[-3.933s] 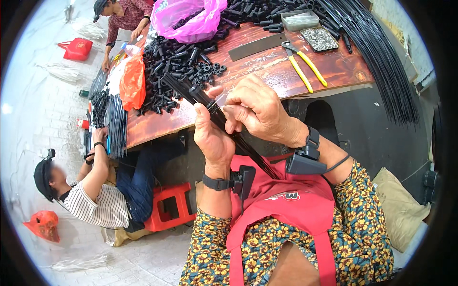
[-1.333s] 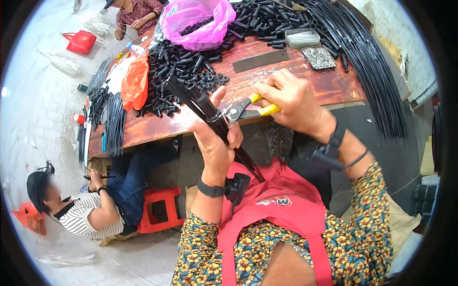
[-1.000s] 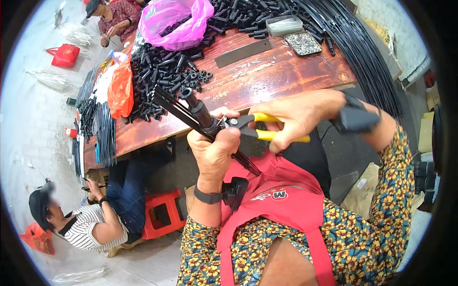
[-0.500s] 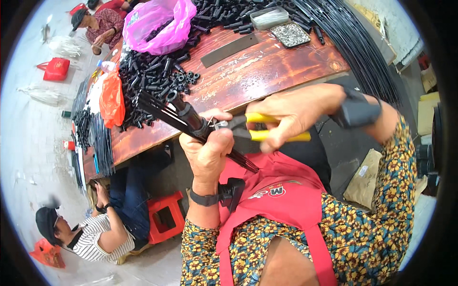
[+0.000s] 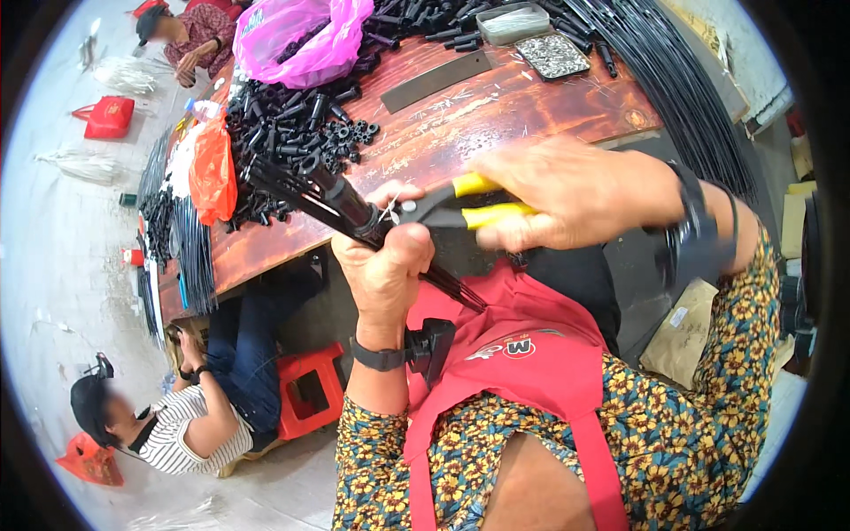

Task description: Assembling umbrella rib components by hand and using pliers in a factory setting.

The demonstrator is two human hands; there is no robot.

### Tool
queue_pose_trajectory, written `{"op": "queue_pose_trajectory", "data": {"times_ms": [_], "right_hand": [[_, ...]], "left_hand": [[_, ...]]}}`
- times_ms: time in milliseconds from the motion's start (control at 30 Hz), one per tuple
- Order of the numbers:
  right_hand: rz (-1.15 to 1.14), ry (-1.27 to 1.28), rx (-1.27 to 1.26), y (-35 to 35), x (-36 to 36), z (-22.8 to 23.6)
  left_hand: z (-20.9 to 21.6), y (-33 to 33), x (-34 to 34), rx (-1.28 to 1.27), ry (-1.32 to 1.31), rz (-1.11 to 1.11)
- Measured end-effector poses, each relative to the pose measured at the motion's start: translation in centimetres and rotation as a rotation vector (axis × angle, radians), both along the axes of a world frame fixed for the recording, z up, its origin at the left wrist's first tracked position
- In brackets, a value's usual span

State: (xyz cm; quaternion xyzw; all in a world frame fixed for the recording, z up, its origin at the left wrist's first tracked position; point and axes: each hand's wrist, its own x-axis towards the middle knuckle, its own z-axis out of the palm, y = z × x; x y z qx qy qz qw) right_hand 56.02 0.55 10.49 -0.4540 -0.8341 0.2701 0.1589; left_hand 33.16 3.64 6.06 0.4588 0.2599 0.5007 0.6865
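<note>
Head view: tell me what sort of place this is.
Probably a small assembly workshop: heaped black tubular parts on a wooden table, long black rods, and yellow-handled pliers in the right hand.

Along the right edge of the desk lies a rod bundle; leftward follow a tray, a metal bar and a plastic bag.

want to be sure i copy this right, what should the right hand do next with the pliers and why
Probably squeeze the pliers with the right hand: their yellow handles stand apart, their head sits at the pale strand beside the bundle, and the left hand grips that bundle.
</note>
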Motion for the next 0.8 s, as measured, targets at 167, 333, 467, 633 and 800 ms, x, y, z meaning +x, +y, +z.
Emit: {"op": "queue_pose_trajectory", "data": {"times_ms": [167, 333, 467, 633, 800], "right_hand": [[-0.006, 0.033, 0.447, 0.2, 0.1, -1.0], [0.252, 0.331, -1.093, 2.4, 0.7, -1.1], [-0.069, -0.105, 0.251, 0.6, -0.7, -1.9], [0.130, -0.042, -0.409, 1.3, -0.8, 0.7], [0.061, 0.060, 0.028, 1.2, -0.4, -1.7]], "left_hand": [[-0.3, 0.3, 0.3, 0.099, 0.008, -0.068], [-0.5, 0.2, 0.2, 0.057, 0.008, -0.129], [-0.4, 0.7, 0.1, -0.033, -0.050, -0.094], [-0.4, 1.1, 0.1, 0.042, -0.037, -0.173], [0.1, 1.3, 0.1, -0.151, 0.037, -0.097]]}}
